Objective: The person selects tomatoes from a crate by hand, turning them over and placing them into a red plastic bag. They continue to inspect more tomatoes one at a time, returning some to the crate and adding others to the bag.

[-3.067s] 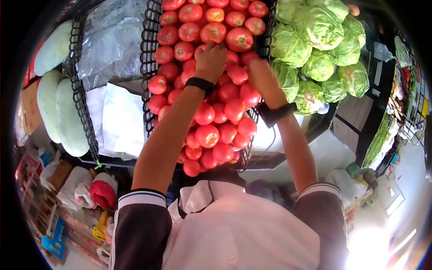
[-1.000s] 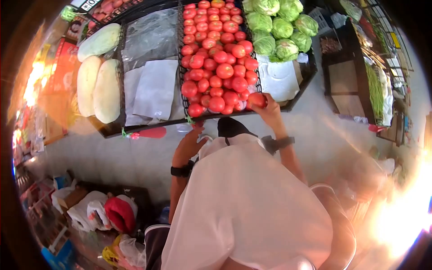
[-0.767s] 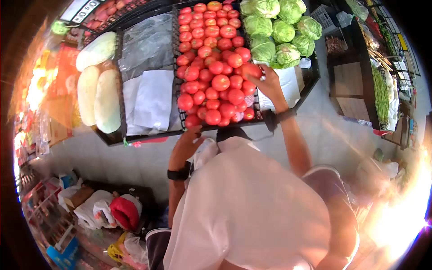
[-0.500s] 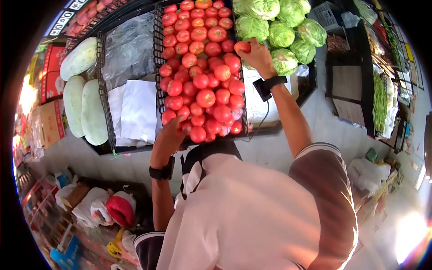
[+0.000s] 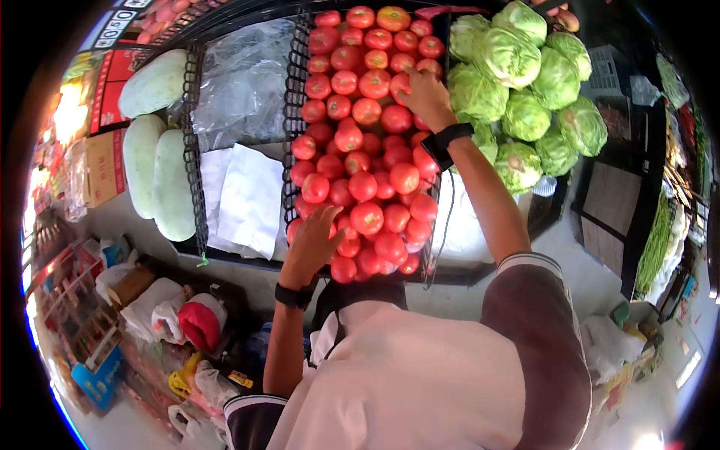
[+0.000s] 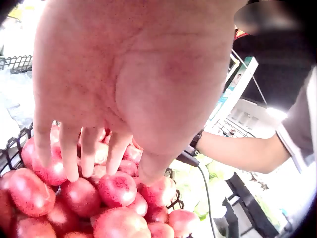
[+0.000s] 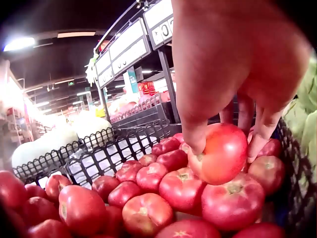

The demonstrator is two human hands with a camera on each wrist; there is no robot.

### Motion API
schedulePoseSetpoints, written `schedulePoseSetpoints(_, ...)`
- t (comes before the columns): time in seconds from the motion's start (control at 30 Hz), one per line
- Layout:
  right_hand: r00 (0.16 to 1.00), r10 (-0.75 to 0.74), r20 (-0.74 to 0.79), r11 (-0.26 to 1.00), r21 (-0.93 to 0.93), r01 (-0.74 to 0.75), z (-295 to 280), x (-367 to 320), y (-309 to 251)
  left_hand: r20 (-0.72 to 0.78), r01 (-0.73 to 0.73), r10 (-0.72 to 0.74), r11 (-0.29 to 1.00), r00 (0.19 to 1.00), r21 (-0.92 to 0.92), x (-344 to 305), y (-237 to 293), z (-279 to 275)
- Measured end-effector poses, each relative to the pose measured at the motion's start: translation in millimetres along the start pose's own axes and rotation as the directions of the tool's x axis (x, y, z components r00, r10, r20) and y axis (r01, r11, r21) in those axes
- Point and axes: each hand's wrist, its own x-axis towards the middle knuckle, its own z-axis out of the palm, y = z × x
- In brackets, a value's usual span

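Right wrist view: the held tomato (image 7: 220, 153) is round, red and glossy, with an orange-tinged flank, a bright highlight and a pale stem mark beside the thumb. The right hand (image 7: 237, 59) pinches it, thumb on one side and fingers on the other, over the far part of the heap of tomatoes (image 5: 364, 184). Another tomato, stem scar up, lies directly below; whether the two touch I cannot tell. The left hand (image 5: 309, 244) holds nothing, its fingers loosely extended and a little spread over the near left corner of the heap; contact there is unclear.

A black mesh divider (image 5: 295, 112) edges the heap on the left, well apart from the right hand. On the other side, a dark mesh wall (image 7: 299, 173) stands near that hand's fingers, with cabbages (image 5: 517, 97) beyond it. Air above the heap stretches leftward from the held tomato towards the mesh, and a broad run of tomatoes separates the two hands. The near end of the heap lies close to the person's body.
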Motion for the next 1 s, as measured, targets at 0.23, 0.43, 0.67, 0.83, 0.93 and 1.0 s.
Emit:
schedulePoseSetpoints(0.23,0.981,0.175,0.079,0.874,0.447,-0.192,49.8,39.3,-34.1,-0.063,0.163,-0.155,0.974,0.986,0.158,8.3,-46.0,46.7)
schedulePoseSetpoints(0.43,0.966,0.247,-0.071,0.842,0.509,-0.178,81.8,86.4,-49.9,-0.095,0.18,-0.167,0.972,0.981,0.15,12.0,-40.2,44.6)
schedulePoseSetpoints(0.67,0.991,0.087,-0.104,0.967,0.249,-0.059,89.9,89.1,-32.6,-0.166,0.139,-0.124,0.987,0.978,0.084,9.1,-45.6,45.2)
schedulePoseSetpoints(0.83,0.977,0.048,-0.205,0.962,0.273,0.01,54.7,53.7,-55.4,-0.174,0.134,-0.115,0.986,0.978,0.103,4.0,-45.2,52.8)
schedulePoseSetpoints(0.93,0.987,-0.148,0.069,0.879,0.466,0.1,50.0,22.0,-67.4,-0.168,0.132,-0.112,0.985,0.979,0.114,3.1,-46.3,56.4)
schedulePoseSetpoints(1.0,0.858,-0.475,0.192,0.64,0.746,0.187,75.1,-5.5,-62.3,-0.178,0.128,-0.102,0.982,0.979,0.14,0.7,-45.1,58.9)
